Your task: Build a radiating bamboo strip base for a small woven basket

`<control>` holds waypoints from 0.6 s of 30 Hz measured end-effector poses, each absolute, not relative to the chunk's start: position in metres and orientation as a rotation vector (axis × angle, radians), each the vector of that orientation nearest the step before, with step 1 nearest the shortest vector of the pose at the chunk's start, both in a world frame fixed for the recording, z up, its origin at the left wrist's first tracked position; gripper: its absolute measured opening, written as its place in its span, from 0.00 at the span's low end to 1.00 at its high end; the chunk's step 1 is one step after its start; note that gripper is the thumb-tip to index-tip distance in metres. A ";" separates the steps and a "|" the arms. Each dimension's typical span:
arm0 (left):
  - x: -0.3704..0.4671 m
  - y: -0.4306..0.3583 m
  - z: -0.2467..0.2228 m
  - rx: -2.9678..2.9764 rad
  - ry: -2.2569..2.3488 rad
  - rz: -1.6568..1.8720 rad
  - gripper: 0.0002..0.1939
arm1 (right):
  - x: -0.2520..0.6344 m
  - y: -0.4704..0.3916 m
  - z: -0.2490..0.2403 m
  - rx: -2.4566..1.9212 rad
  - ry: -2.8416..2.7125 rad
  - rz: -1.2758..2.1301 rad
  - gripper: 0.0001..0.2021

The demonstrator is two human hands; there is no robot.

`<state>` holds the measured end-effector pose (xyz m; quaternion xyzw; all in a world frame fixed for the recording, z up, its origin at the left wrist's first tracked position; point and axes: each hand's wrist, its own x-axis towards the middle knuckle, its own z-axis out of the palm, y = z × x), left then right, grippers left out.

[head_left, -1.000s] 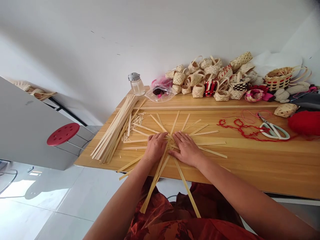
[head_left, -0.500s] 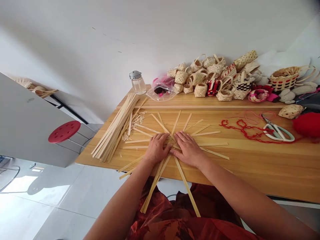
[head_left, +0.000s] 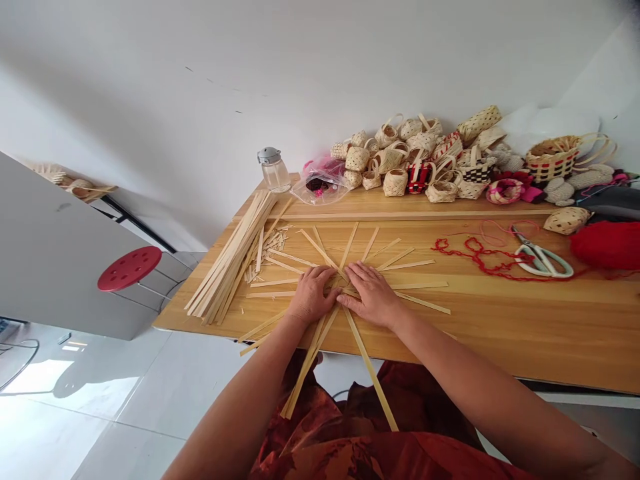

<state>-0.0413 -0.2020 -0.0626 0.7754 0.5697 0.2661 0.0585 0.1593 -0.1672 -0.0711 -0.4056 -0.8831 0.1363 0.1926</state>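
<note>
Flat bamboo strips (head_left: 373,373) cross one another and fan out like a star on the wooden table, several of them reaching past its front edge over my lap. At the crossing, my left hand (head_left: 315,293) grips the strips from the left, fingers bent and pressed down. From the right, my right hand (head_left: 370,293) presses and grips the same crossing, its fingers close together and pointing forward. The thumbs of both hands nearly meet over the middle. Under my hands and fingers, most of the crossing is hidden.
On the table's (head_left: 500,327) left lie a bundle of loose strips (head_left: 233,257) and cut scraps (head_left: 273,250). A bottle (head_left: 275,172), a plastic bag (head_left: 323,187) and small woven baskets (head_left: 395,181) line the back. Scissors (head_left: 544,259) and red yarn (head_left: 480,257) are right. A red stool (head_left: 130,268) stands left.
The view has shifted slightly, so things on the right appear a little further left. Both hands stay at the crossing, with hardly any change in their grip.
</note>
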 end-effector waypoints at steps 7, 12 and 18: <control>-0.042 -0.203 -0.061 2.355 1.707 0.834 0.20 | 0.180 -0.161 -0.038 -1.058 -1.843 0.672 0.23; -0.042 -0.203 -0.061 2.360 1.718 0.815 0.20 | 0.187 -0.158 -0.041 -1.140 -1.820 0.684 0.19; -0.040 -0.203 -0.058 2.339 1.733 0.786 0.20 | 0.181 -0.161 -0.048 -1.154 -2.000 0.630 0.19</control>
